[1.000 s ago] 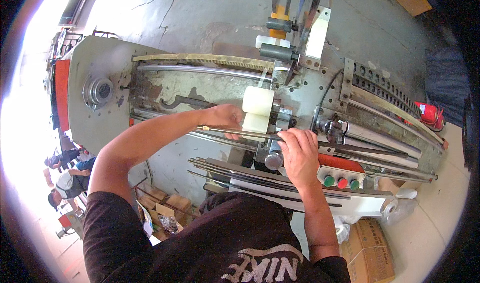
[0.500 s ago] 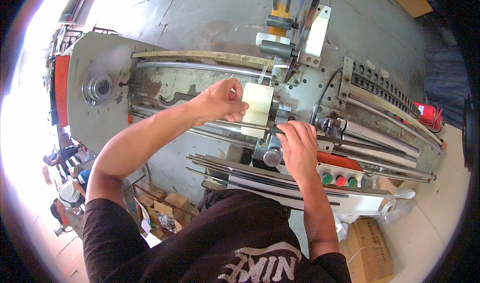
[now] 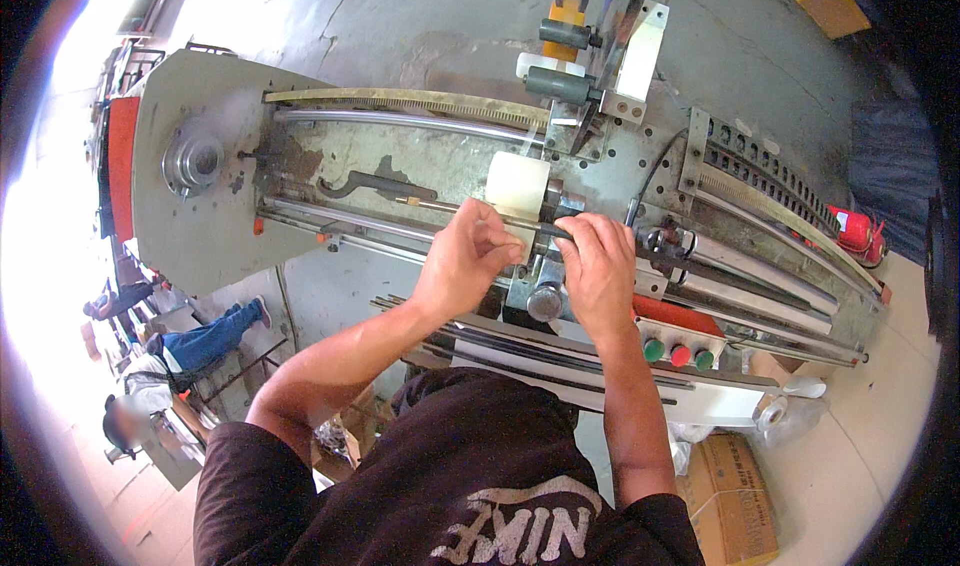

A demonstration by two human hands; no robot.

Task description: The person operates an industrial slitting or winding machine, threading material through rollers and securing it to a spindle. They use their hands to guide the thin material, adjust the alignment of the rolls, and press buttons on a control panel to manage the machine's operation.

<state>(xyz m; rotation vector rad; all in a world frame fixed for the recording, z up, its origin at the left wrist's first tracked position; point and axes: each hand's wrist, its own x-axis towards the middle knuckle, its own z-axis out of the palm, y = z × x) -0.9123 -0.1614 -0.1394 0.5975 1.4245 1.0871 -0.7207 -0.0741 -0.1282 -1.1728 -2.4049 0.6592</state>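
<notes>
My right hand [image 3: 597,271] is closed around a thin dark rod [image 3: 540,228] lying crosswise over the machine. The rod's left end runs past my left hand to a brass-coloured tip [image 3: 412,202]. My left hand [image 3: 474,256] is closed with its fingertips pinched together, below the rod at the lower left of a pale cream sheet [image 3: 518,183]. Whatever is between those fingertips is hidden. The sheet lies partly under the rod, beside a metal clamp with a round knob [image 3: 545,303].
Several dark rods [image 3: 470,351] rest on a ledge in front of me. A box with green and red buttons [image 3: 680,355] sits at right. Metal rails [image 3: 410,126] and a hook spanner [image 3: 380,183] lie leftward; dark rollers [image 3: 556,86] stand beyond. A person [image 3: 205,346] is at far left.
My left hand has moved down and toward me, from above the rod to below it. The rod's brass tip now shows. My right hand stays on the rod.
</notes>
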